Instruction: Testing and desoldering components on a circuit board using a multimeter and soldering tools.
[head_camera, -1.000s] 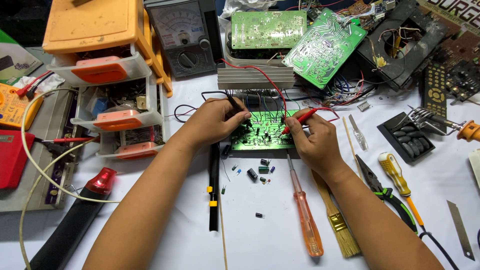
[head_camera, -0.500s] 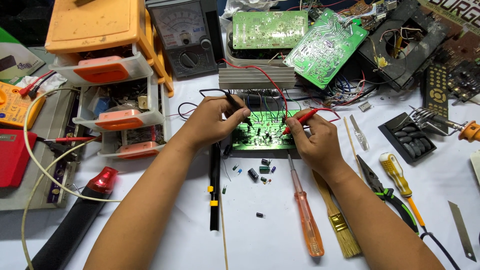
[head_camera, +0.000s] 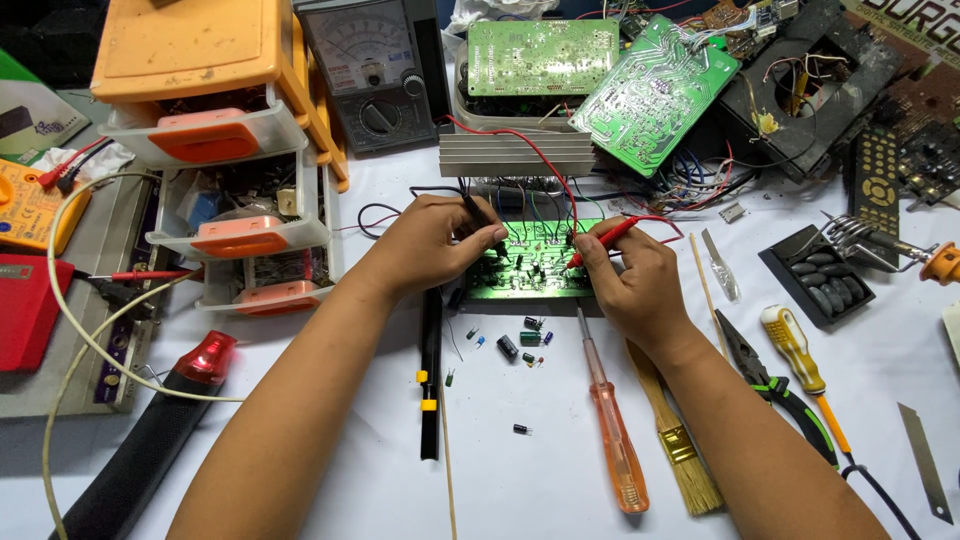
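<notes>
Green circuit board (head_camera: 530, 262) lies flat on the white table (head_camera: 540, 470), just in front of the ribbed metal heat sink (head_camera: 517, 154).

Your left hand (head_camera: 435, 243) rests at the board's left edge, fingers curled tight round a black probe (head_camera: 484, 222); its tip touches the board's left part.

Your right hand (head_camera: 625, 280) sits at the board's right edge, thumb and fingers pinched shut on a red probe (head_camera: 608, 238), tip down on the board's right part. A red wire (head_camera: 520, 150) runs from that side up over the heat sink.

Just below the board: loose small parts (head_camera: 522, 345), scattered. Orange-handled screwdriver (head_camera: 611, 425) lies below the board's right corner, a brush (head_camera: 675, 435) just right of it. Analog meter (head_camera: 370, 70) stands beyond the board, up and left of the heat sink.
</notes>
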